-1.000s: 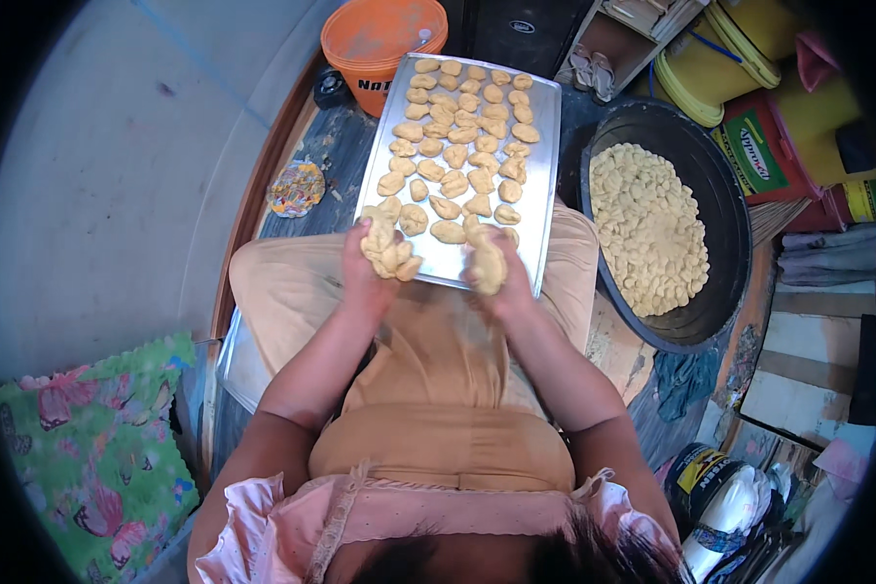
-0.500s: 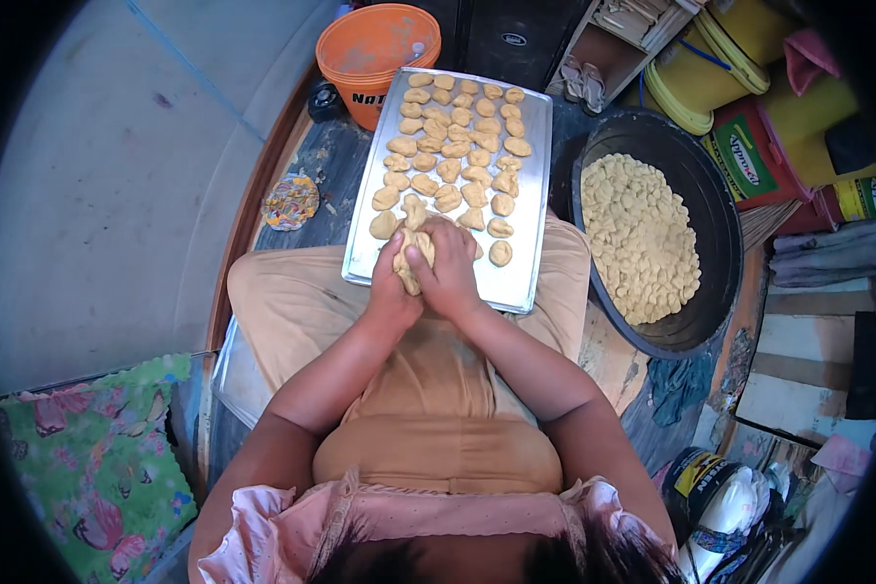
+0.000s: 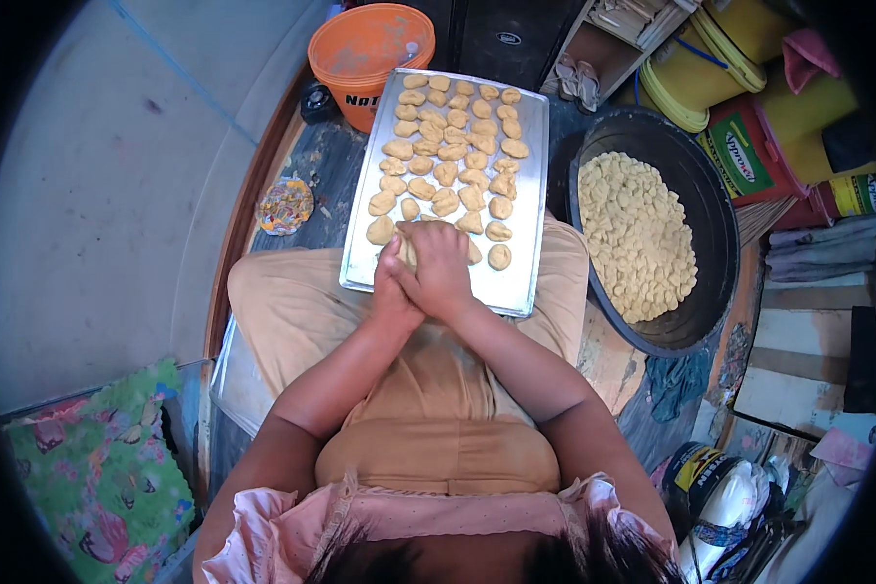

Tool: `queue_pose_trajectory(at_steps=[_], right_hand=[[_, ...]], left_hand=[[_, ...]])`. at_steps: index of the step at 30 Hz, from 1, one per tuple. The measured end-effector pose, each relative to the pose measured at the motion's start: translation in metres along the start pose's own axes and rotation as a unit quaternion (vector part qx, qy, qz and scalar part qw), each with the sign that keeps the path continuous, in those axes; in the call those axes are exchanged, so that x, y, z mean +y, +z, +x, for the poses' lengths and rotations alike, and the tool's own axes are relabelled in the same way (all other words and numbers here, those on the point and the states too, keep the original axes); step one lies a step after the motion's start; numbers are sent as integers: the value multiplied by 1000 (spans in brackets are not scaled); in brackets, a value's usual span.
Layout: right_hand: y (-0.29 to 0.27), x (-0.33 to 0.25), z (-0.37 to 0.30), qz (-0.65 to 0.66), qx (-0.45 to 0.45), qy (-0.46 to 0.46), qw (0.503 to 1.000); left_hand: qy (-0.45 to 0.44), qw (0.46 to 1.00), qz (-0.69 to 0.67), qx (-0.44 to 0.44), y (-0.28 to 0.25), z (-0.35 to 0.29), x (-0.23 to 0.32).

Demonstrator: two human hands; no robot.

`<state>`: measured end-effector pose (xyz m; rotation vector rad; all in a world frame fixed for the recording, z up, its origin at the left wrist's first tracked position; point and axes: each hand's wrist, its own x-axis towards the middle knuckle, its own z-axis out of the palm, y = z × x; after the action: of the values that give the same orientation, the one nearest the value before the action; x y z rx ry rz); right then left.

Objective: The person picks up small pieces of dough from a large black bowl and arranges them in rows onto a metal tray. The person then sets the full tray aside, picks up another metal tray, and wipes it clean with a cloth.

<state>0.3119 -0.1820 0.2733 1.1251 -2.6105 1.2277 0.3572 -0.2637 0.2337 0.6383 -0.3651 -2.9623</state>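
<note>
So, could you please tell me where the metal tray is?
In the head view, the metal tray is at upper centre, left of the black basin.

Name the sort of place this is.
Likely a lived-in room, perhaps at home, used for making food: a metal tray of dough lumps, a black tub of yellowish pieces, and shoes by a shelf.

Wide fisheye view, head-worn, facing steeply down over the wearer's lap (image 3: 442, 384), the metal tray (image 3: 508, 289) fairly near
</note>
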Motion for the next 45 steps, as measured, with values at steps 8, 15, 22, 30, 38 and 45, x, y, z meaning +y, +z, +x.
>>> queue_pose_trajectory(at_steps=[8,15,22,30,38,45], right_hand=[[-51,145,53,-37,209,170,962],[-58,172,80,-55,74,274,957],[-58,164,50,-68,41,205,976],[-68,145,17,-39,-13,92,995],[-70,123,-7,-73,-43,38,996],[-59,87,-17,-160,-88,-45,982]], left_hand=[[-30,999,20,-10,21,-3,57],[17,998,49,-44,20,10,95],[17,998,48,-29,12,18,88],[45,995,66,-61,9,25,89],[53,993,69,-76,10,28,92],[52,993,69,-77,5,29,93]])
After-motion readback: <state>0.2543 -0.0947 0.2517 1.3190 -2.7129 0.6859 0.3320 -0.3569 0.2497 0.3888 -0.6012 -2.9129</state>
